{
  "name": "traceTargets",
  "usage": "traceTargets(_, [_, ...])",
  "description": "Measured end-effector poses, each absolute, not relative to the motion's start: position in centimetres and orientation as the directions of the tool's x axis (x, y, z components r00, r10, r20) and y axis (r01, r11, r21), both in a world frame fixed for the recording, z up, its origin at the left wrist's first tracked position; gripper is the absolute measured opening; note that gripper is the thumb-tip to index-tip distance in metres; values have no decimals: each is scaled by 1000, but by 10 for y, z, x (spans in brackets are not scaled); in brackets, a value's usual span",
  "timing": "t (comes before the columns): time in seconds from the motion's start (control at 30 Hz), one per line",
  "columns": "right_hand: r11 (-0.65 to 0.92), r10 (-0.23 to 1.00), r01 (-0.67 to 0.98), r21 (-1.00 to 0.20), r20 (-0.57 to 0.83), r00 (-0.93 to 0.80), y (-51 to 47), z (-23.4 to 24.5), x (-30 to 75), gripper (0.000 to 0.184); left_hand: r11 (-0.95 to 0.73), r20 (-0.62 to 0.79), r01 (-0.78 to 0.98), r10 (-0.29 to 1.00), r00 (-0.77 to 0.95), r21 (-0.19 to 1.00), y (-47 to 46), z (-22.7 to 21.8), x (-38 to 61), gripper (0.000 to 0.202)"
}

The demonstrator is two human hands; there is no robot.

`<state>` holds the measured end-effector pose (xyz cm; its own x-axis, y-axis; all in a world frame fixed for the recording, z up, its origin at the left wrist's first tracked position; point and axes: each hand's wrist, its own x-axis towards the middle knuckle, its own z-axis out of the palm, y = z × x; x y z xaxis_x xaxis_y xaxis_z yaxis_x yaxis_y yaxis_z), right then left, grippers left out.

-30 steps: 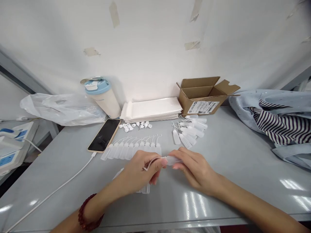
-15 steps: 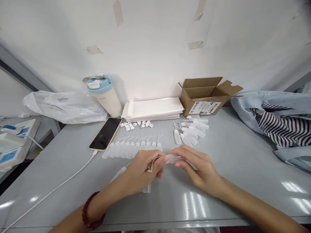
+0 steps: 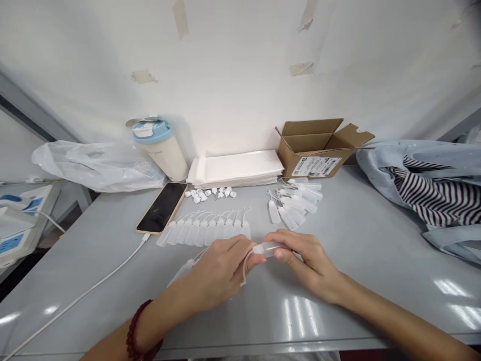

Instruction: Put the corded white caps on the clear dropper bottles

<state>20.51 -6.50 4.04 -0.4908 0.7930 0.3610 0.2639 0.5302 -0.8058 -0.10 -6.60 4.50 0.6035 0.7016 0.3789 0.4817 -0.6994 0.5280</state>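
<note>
My right hand [image 3: 306, 263] grips a small clear plastic bottle [image 3: 271, 247] low over the grey table [image 3: 356, 240]. My left hand [image 3: 221, 271] pinches the cap end of that bottle, and the thin white tether loops down from its fingers. A neat row of several capped bottles [image 3: 205, 230] lies just behind my left hand. A loose pile of bottles [image 3: 295, 200] lies behind my right hand. Several small white caps [image 3: 210, 193] are scattered farther back. Another bottle [image 3: 181, 271] lies partly hidden under my left hand.
At the back stand a blue-lidded cup [image 3: 160, 149], a stack of white bags [image 3: 236, 169] and an open cardboard box [image 3: 315, 148]. A phone [image 3: 162, 206] with a white cable [image 3: 75, 301] lies left. A plastic bag [image 3: 93, 165] is far left, folded cloth [image 3: 432, 190] far right.
Both hands stayed together on the bottle. The left fingers closed down on the cap end, and the tether loop swung from the left of the fingers to hang below them.
</note>
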Motion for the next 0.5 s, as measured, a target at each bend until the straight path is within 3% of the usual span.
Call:
traceTargets(0.13, [268, 862, 262, -927, 110, -495, -63, 46, 203, 28, -803, 492, 509, 593, 637, 310, -64, 35, -2, 33])
traceTargets(0.23, [243, 879, 299, -923, 79, -471, -61, 47, 202, 30, -790, 488, 509, 612, 622, 342, -59, 35, -3, 30])
traceTargets(0.37, [374, 920, 469, -800, 254, -299, -45, 43, 212, 25, -654, 356, 618, 757, 549, 436, -36, 45, -14, 17])
traceTargets(0.5, [424, 827, 717, -553, 560, -56, -14, 34, 239, 26, -590, 300, 747, 805, 512, 306, 5, 52, -29, 19])
